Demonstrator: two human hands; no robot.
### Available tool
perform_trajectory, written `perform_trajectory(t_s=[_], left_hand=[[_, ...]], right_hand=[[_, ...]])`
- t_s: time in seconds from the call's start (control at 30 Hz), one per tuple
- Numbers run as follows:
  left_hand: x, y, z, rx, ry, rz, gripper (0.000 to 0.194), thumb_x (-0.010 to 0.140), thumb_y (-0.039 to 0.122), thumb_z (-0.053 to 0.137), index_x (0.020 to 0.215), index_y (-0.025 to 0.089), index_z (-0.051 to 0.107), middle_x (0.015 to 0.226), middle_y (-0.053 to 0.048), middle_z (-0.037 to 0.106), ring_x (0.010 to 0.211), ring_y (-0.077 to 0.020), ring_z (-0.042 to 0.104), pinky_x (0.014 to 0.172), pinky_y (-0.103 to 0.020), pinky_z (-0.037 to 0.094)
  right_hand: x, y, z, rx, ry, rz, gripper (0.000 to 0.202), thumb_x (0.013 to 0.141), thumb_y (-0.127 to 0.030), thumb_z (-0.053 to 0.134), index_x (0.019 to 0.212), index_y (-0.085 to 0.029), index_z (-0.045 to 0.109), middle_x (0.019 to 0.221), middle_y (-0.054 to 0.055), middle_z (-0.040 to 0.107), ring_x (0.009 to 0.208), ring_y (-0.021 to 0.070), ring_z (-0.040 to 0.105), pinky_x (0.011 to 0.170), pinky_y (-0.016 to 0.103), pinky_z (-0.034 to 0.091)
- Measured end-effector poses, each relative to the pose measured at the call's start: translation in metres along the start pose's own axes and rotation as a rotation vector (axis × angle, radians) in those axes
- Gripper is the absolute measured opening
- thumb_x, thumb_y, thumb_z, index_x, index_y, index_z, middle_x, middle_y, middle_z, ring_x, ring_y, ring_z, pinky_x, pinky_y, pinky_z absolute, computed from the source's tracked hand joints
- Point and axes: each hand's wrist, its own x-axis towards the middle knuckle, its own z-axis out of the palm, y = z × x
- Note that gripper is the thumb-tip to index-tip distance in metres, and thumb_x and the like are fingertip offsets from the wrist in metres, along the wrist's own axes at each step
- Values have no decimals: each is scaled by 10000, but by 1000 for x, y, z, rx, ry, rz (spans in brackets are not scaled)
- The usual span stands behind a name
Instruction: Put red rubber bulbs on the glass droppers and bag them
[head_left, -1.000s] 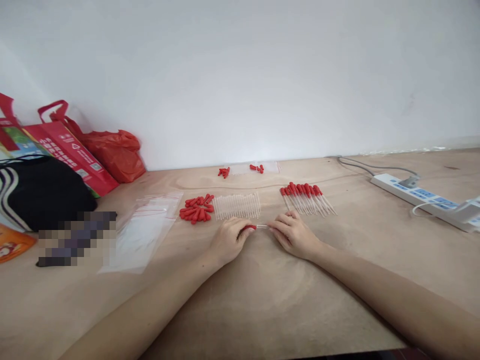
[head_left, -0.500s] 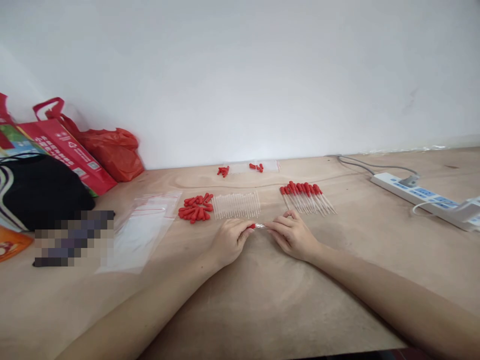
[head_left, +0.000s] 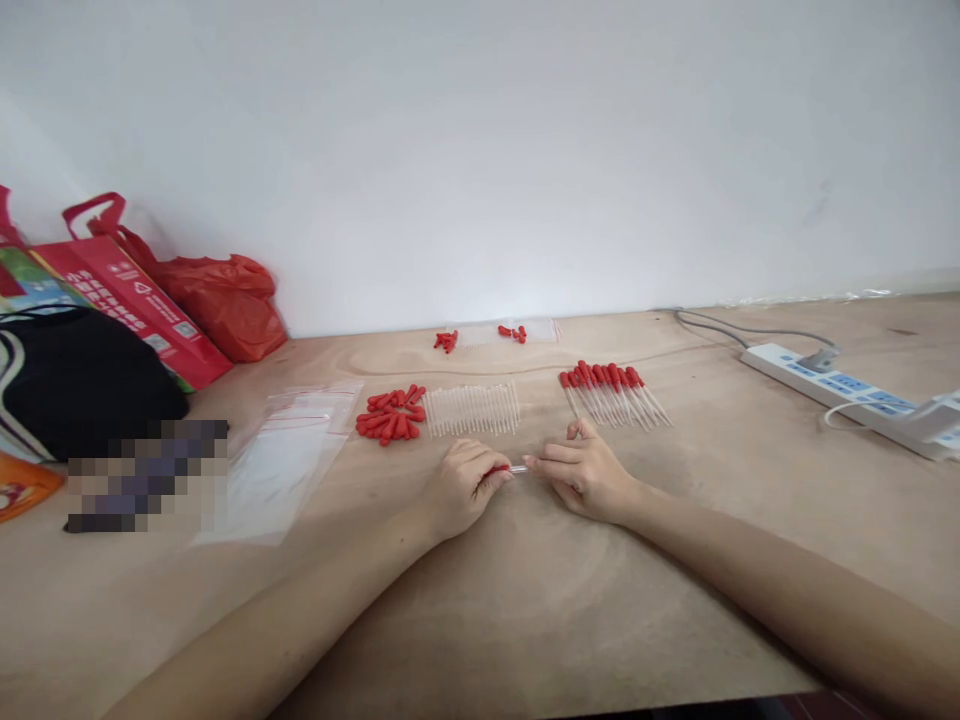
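My left hand [head_left: 461,487] pinches a red rubber dropper bulb [head_left: 500,468], mostly hidden by the fingers. My right hand [head_left: 589,472] is closed on the other end of a thin clear dropper tube [head_left: 519,469], which meets the bulb between the two hands. Beyond my left hand lies a pile of loose red bulbs [head_left: 390,427], with a row of clear tubes [head_left: 474,410] beside it. Past my right hand, several droppers with red bulbs on their tubes [head_left: 616,392] lie side by side, bulbs toward the wall.
Clear zip bags [head_left: 281,475] lie flat at left, near a pixelated dark object [head_left: 146,478]. Red bags [head_left: 217,305] and a black bag [head_left: 90,385] stand far left. A white power strip [head_left: 847,390] with cables is at right. Small bulbs [head_left: 446,342] lie near the wall.
The bulb and tube have come slightly lower, nearer to me, and the tube now lies more level. My right hand's fingers have shifted a little on its end.
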Motion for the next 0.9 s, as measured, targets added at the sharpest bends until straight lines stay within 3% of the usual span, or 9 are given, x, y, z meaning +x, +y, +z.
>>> perform_trajectory(t_s=[0.13,0.33,0.57,0.7,0.8,0.9], left_hand=[[0,1,0,9,-8,41,257,883,301,378,766,163,560,689,-31,604,663,-148,532,696,-300,386],[-1,4,2,-5,5,62,240,874,292,389,758,160,554,681,-42,589,667,-152,520,673,-291,402],[0,1,4,10,11,79,205,865,256,409,755,154,549,700,-44,592,676,-153,517,673,-289,410],[3,-2,-1,45,-14,48,184,865,248,414,781,168,556,747,-35,614,714,-158,542,731,-313,404],[3,-7,-8,61,-12,5,147,842,267,460,927,183,545,873,-45,612,829,-178,551,789,-330,403],[0,-14,-16,101,48,-106,268,807,285,506,1052,178,489,938,-66,573,896,-195,534,790,-329,418]], right_hand=[[2,-2,-1,-37,19,-46,292,792,-91,362,907,-173,618,623,-2,558,536,98,411,632,309,233],[4,-7,2,-31,-18,-5,244,790,-112,369,815,-149,609,638,14,515,533,105,361,616,300,237],[9,-11,7,24,-97,38,272,855,-167,335,787,-137,597,659,35,521,596,121,398,617,275,256],[13,-13,3,-24,-145,112,226,849,-211,388,818,-164,606,700,34,552,664,134,438,637,288,249],[13,-10,-2,-94,-188,157,193,827,-218,427,815,-191,617,702,29,571,698,150,466,647,302,242],[11,6,-7,-151,-182,349,196,814,-212,428,813,-189,623,710,37,598,691,159,500,643,302,254]])
